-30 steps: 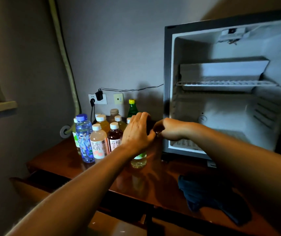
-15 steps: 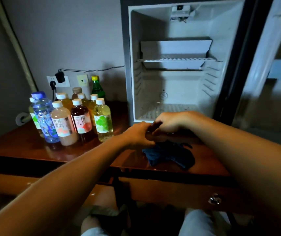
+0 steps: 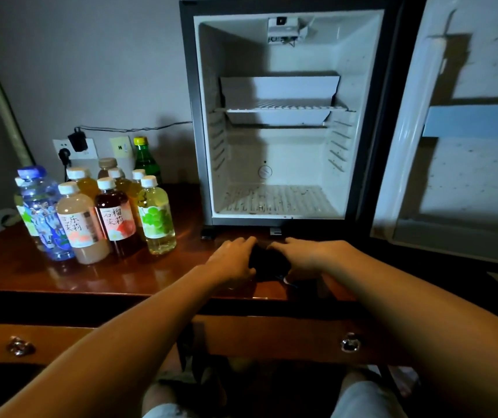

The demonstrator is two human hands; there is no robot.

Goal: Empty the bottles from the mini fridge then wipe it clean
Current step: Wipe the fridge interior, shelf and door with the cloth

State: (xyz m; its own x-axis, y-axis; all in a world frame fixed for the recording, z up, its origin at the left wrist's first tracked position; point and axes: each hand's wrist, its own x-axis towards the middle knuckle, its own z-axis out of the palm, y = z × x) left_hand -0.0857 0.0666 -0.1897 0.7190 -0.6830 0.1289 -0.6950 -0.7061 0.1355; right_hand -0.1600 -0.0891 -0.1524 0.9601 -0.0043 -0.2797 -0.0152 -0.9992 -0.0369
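The mini fridge (image 3: 277, 203) stands open on the wooden desk (image 3: 96, 276), and no bottles show inside it. Its door (image 3: 465, 176) swings out to the right. Several drink bottles (image 3: 115, 212) cluster on the desk to the left of the fridge. A dark blue cloth (image 3: 268, 265) lies bunched on the desk just in front of the fridge. My left hand (image 3: 231, 260) and my right hand (image 3: 305, 256) both press on the cloth from either side, fingers curled around it.
A wire shelf (image 3: 280, 108) sits in the upper half of the fridge. Wall sockets with a plugged adapter (image 3: 75, 146) are behind the bottles. Desk drawers with metal knobs (image 3: 350, 342) face me below the desk edge. My knees show at the bottom.
My view has swung right and closer to the fridge. Both hands left the bottle group, came down onto the cloth in front of the fridge and gathered it smaller.
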